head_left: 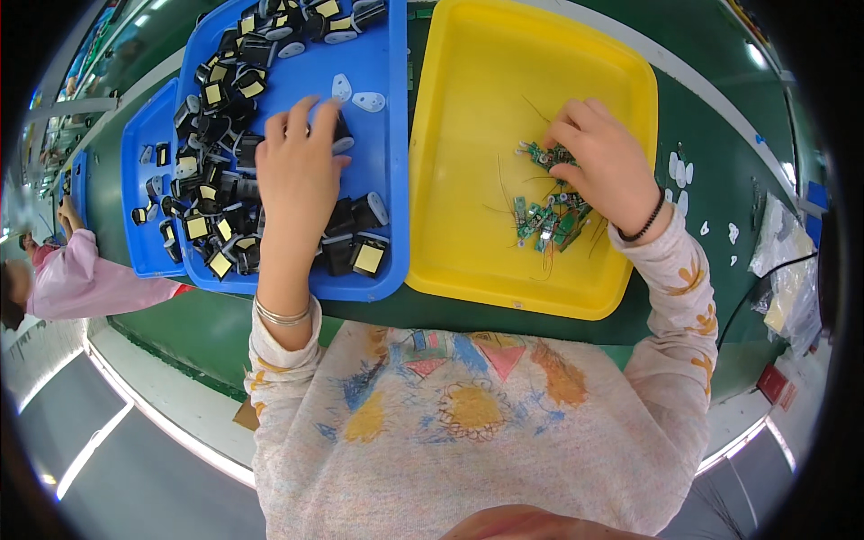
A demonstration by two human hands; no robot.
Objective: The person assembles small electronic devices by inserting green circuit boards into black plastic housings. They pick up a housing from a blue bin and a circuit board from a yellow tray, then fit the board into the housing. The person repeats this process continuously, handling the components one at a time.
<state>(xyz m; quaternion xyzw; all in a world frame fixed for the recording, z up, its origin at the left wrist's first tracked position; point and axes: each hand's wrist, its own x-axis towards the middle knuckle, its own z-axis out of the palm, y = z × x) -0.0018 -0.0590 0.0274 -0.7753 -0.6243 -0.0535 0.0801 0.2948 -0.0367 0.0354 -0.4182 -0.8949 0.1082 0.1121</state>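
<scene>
My left hand [299, 171] reaches over the large blue tray [297, 81], fingers spread and bent downward. A black plastic housing [341, 132] lies between its index finger and thumb; I cannot make out a firm grip. Many similar black housings [214, 94], some with pale yellow pads, are heaped along the tray's left side and bottom. Over the yellow tray [468, 117], my right hand [603, 157] has its fingers curled, with a small green circuit board [545, 156] between thumb and index finger. Just below it lies a pile of wired green circuit boards [549, 220].
Two white plastic pieces [367, 101] rest in the blue tray. A smaller blue tray [144, 243] adjoins it on the left. White pieces [679, 171] and clear plastic bags [787, 270] lie on the green table at right. Another person [90, 274] sits at far left.
</scene>
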